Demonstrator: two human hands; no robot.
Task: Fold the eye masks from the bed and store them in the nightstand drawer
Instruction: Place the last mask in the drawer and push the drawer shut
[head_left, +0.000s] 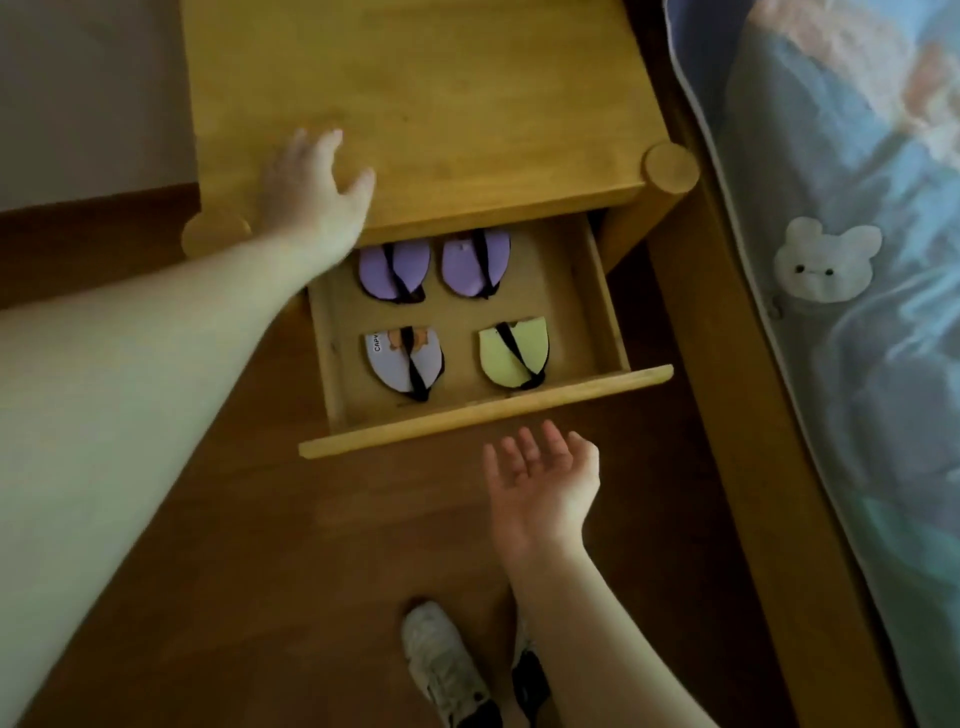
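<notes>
Drawer (608, 306) of the wooden nightstand (415, 104) is pulled out, front panel nearest the camera. 4 folded eye masks lie flat on its floor in a 2 by 2 grid, none touching another.

- Back left: purple mask (382, 273), black strap across it, partly under the left forearm.
- Back right: second purple mask (467, 265), black strap across it, top edge tucked under the nightstand top.
- Front left: pale lilac mask (397, 358) with a printed cartoon figure and some lettering at the top, too small to read in full; black strap runs diagonally over it.
- Front right: yellow mask (506, 358), black strap diagonal over it, just behind the drawer front.

Left hand (317, 187): palm down on the front left part of the nightstand top, fingers spread and relaxed, holding nothing. Forearm crosses above the drawer's back left corner.

Right hand (540, 478): palm up, fingers loosely extended, holding nothing. It sits just in front of the drawer front, below it in frame. Cannot tell if the fingertips touch the panel.

Bed (857, 260) runs down the right side, wooden frame just beside the nightstand, covered in a blue patterned quilt with a white bunny face on it. No masks visible on the part of the bed in view.

Floor is dark wood. 1 grey and white sneaker (441, 665) shows at the bottom, near the right forearm.
</notes>
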